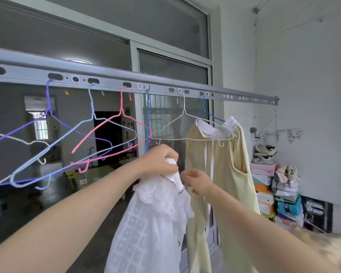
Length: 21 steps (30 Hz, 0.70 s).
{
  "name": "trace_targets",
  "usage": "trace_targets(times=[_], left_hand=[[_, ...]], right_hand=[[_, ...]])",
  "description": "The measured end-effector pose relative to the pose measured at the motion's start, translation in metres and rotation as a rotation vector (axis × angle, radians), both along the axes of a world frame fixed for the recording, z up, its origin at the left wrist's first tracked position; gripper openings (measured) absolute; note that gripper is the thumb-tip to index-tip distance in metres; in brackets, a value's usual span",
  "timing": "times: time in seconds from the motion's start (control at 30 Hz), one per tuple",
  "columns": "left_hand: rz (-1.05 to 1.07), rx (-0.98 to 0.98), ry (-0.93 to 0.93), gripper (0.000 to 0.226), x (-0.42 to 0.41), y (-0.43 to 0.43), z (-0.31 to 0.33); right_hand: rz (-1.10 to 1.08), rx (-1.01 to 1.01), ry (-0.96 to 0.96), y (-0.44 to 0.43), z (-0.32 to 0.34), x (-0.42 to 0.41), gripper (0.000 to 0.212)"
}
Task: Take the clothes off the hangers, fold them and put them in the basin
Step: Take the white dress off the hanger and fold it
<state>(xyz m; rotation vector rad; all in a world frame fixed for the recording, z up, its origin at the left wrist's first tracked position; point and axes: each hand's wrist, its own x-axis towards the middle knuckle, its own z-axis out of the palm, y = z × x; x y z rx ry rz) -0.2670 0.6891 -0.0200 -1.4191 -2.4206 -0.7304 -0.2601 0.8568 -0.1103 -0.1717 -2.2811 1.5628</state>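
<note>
White blouse (152,223) bunched in raised left hand (161,160), right hand (197,182) just beside.

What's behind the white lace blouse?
Pale yellow garment hanging from the rail, and the glass door. The white lace blouse covers the garment's lower left edge and anything beyond.

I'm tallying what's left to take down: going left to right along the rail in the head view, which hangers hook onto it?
From the left: purple hanger → light blue hanger → pink hanger → edge-on blue hanger → white hanger → dark blue hanger, carrying the yellow garment.
</note>
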Motion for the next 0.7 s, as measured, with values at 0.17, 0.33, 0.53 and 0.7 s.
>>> trace_targets(times=[0.17,0.33,0.53,0.7], left_hand=[[-0.157,0.002,-0.031,0.033,0.025,0.024,0.001],[-0.23,-0.004,-0.036,0.032,0.044,0.037,-0.003],[-0.296,0.001,-0.01,0.023,0.077,0.041,0.009],[-0.24,-0.021,0.018,0.017,0.092,0.024,0.003]], right_hand=[[0.1,0.098,-0.056,0.019,-0.004,0.021,0.028],[0.193,0.363,-0.146,0.027,-0.023,0.056,0.044],[0.243,0.463,-0.144,0.017,-0.019,0.096,0.045],[0.22,0.543,-0.232,0.029,-0.04,0.1,0.048]])
